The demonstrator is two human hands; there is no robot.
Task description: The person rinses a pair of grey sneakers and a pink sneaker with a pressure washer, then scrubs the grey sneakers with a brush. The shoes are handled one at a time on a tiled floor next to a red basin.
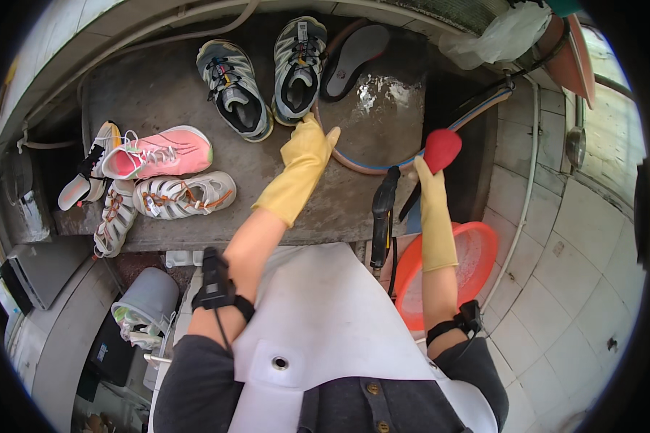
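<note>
Left fingers [308,125] at grey shoe [301,61] heel; right fingers [425,173] gripping red object [443,149].

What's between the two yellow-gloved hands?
The head view shows a striped hose and the far end of a black spray gun between left hand and right hand.

Before me lies a worn, dark grey worktop [247,162]; to my right, square white tiling [578,252] with dark joints, along which a pale pipe [534,148] runs. Bright light enters my view at the upper right rim.
</note>
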